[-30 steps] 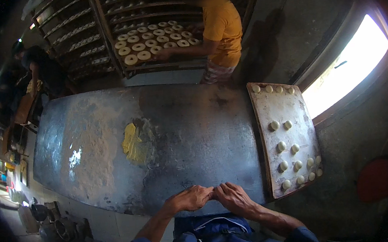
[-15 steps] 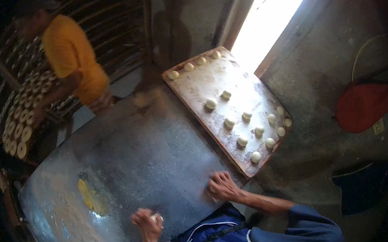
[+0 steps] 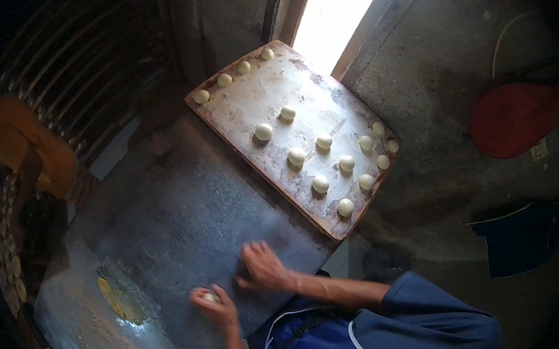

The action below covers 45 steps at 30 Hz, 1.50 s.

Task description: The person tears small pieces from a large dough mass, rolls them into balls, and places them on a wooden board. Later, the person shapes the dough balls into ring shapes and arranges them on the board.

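My left hand [image 3: 217,308] is closed around a pale piece of dough [image 3: 211,297], which shows between the thumb and fingers just above the table's near side. Close to its right, my right hand [image 3: 261,267] rests palm down on the dark worktable [image 3: 184,200] with its fingers curled under. Whatever lies beneath that palm is hidden. Beyond my right hand, a floured wooden board [image 3: 236,112] carries several round dough balls [image 3: 296,156], some along its far edge and more toward its right side.
An oily yellow patch [image 3: 116,299] marks the table's left part. A person in an orange shirt [image 3: 31,143] stands at the far left beside dough rings [image 3: 17,265] and racks. A red round object [image 3: 515,119] and dark blue cloth [image 3: 514,239] are at the right.
My right hand has moved left, closer to my left hand, which still holds the dough. The view has shifted, so the board and the other person appear farther left.
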### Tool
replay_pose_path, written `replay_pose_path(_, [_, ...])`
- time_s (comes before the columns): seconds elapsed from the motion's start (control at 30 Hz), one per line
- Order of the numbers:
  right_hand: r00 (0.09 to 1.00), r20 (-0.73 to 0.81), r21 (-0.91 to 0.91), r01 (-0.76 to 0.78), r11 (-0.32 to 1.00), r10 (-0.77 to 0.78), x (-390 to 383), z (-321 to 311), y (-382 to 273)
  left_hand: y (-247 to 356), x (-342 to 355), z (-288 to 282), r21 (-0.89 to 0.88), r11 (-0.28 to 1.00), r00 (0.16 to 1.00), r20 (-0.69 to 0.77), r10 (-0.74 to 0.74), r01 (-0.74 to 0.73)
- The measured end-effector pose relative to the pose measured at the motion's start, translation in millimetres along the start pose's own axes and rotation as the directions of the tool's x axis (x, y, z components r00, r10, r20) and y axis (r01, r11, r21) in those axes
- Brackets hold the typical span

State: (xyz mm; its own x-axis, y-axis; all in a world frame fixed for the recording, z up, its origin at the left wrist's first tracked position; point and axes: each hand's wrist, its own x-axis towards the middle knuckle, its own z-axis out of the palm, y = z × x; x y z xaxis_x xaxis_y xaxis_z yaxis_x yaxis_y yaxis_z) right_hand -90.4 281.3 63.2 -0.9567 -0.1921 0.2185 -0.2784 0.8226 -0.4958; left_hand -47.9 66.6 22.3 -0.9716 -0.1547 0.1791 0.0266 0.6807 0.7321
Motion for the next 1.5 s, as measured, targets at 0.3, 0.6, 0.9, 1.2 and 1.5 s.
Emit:
replay_pose_path(0.3, [0.996,0.088,0.053,-0.003,0.999,-0.002,-3.1,-11.6,37.6,-10.5,5.4,-6.3,-0.023,0.995,0.992,-0.08,-0.095,0.094])
replay_pose_path(0.6, [0.999,-0.004,0.05,0.044,0.998,-0.044,-1.6,-14.2,58.6,-6.7,20.0,-19.1,0.078,0.992,0.992,-0.087,-0.095,0.102])
replay_pose_path(0.9, [0.991,-0.103,-0.038,0.084,0.996,-0.088,-5.8,-18.5,56.3,-11.9,27.6,-20.9,0.03,0.972,0.946,-0.24,-0.218,0.231])
replay_pose_path(1.2, [0.996,-0.07,-0.012,-0.058,0.998,0.057,-17.2,-26.6,55.9,-41.2,-15.6,-44.4,0.164,0.982,0.986,-0.15,-0.072,0.097])
replay_pose_path(1.5, [0.969,-0.196,0.031,-0.143,0.989,0.147,-35.6,-30.9,68.9,-43.0,-21.7,-54.4,0.13,0.987,0.991,-0.113,-0.076,0.091])
